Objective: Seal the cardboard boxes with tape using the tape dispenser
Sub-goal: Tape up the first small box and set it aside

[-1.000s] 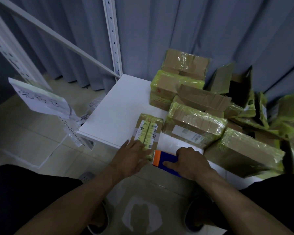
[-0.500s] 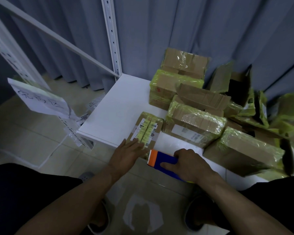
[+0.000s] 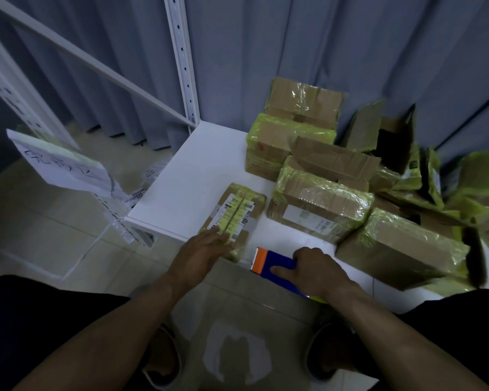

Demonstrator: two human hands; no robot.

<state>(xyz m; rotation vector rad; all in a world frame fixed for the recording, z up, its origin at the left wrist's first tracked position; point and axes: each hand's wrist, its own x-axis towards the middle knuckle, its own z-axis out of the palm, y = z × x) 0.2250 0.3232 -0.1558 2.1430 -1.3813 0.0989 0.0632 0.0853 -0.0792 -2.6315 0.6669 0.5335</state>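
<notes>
The left hand (image 3: 202, 248) lies flat with its fingers straight, pressing on the near end of a small cardboard box (image 3: 239, 211), and grasps nothing. The right hand (image 3: 314, 268) is curled round a blue tape dispenser (image 3: 268, 262), thumb along its side, with the dispenser's orange end pointing at the small box and just beside its near corner. The small box lies flat at the front edge of the white worktop (image 3: 195, 170), with yellow-green tape running along its top over printed labels. To its right, near but apart, is a heap of larger boxes (image 3: 319, 204) wrapped in shiny yellow-green tape, some with their flaps standing open. A grey curtain (image 3: 294, 38) hangs behind the worktop, a white perforated upright (image 3: 181, 60) rises at its far left corner, and a handwritten paper sign (image 3: 60, 162) hangs to the left above the tiled floor (image 3: 40, 221).
</notes>
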